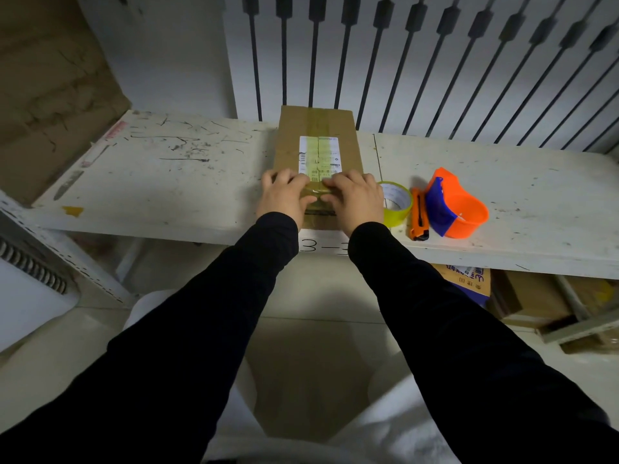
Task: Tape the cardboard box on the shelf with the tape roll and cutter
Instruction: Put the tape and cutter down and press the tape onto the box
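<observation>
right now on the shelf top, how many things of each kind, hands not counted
cardboard box: 1
tape roll: 1
cutter: 1
orange and blue tape dispenser: 1
total: 4

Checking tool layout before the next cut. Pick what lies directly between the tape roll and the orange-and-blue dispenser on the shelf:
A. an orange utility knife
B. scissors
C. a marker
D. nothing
A: the orange utility knife lies between the tape roll and the dispenser.
</observation>
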Demonstrator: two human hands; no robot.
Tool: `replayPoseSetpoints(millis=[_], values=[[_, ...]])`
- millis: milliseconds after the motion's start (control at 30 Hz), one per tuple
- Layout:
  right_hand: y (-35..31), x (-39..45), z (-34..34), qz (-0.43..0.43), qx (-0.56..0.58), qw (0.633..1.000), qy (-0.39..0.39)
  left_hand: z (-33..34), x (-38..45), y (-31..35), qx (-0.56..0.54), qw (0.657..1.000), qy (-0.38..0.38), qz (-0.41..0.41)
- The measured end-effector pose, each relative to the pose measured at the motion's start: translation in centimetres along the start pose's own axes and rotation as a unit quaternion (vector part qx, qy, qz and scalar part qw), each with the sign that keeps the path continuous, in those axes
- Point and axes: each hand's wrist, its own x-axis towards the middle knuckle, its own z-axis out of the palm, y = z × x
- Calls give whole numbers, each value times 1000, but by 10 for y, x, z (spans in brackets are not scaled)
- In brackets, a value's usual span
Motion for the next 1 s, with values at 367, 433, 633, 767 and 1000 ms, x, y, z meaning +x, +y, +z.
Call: replayPoseSetpoints(millis=[367, 433, 633, 767, 1000], values=[[7, -6, -3, -14, 14, 1000, -21, -7, -1, 4, -37, 999, -18, -7], [3, -6, -2, -5, 19, 1000, -15, -10, -2, 2, -45, 999, -28, -9], [1, -7, -4, -14, -26, 999, -29, -13, -1, 0, -57, 997, -51, -20], [3, -9, -3, -11, 29, 999, -45, -12, -7, 0, -58, 997, -40, -22], [4, -17, -16, 71, 111, 991, -9, -15, -18, 19, 38, 999, -15, -12]])
